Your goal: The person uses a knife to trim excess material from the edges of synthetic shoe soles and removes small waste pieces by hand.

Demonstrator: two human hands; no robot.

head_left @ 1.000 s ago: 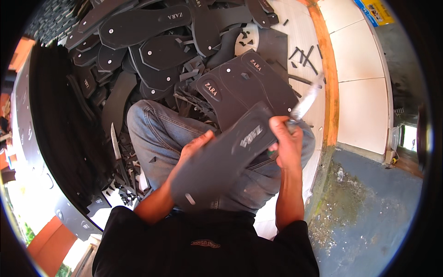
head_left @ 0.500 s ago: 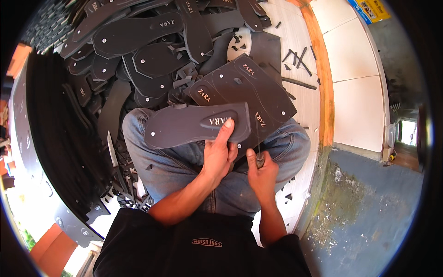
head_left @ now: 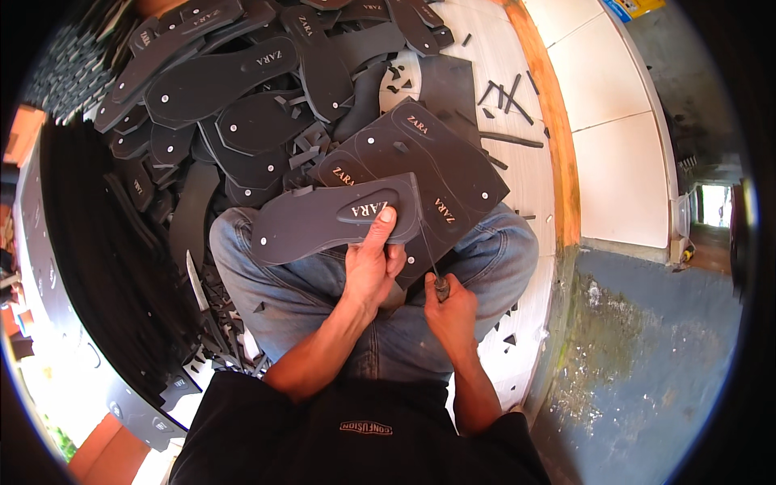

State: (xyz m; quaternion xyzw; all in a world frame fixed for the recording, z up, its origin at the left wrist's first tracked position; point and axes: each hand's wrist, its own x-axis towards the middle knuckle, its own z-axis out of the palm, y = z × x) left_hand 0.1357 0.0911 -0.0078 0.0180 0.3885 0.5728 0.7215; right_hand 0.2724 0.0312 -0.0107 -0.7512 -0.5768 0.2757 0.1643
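Black sole blank [head_left: 319,222], held face up, long axis roughly 8-to-2: thin curved outline marked on it, oval panel with pale lettering near the 2 o'clock end, which is squared off, white dot near the 8 o'clock end, small tab at its 11 o'clock edge. Knife [head_left: 440,284] sits at the blank's 4 o'clock, dark handle low, thin blade pointing to 11; can't tell if it's touching.

Cannot see all of the left hand [head_left: 370,271] under the sole [head_left: 311,220], most of the knife handle [head_left: 442,288] inside the right hand [head_left: 454,314], or the whole packet [head_left: 634,7], cut off above.
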